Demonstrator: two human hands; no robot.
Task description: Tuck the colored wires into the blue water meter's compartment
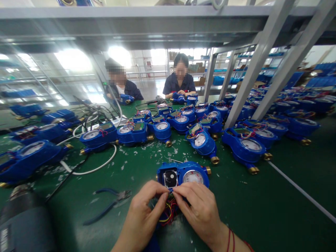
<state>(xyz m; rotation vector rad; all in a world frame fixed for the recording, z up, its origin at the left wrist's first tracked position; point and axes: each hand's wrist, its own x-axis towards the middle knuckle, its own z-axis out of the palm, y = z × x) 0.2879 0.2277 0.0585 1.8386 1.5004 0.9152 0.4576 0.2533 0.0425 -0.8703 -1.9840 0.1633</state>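
A blue water meter [183, 175] with a round dial and an open black compartment lies on the green table [262, 210] right in front of me. A bundle of red, yellow and black wires [169, 210] hangs from its near side. My left hand [143, 218] and my right hand [201, 210] meet at the meter's near edge, fingertips pinching the wires between them.
Blue-handled pliers [109, 203] lie left of my hands. Several blue meters [244, 147] crowd the table beyond, with white cable [105, 162] and white scraps. A dark cylinder [23, 220] sits at bottom left. Grey shelf posts [252, 73] rise right. Two seated people [180, 82] work opposite.
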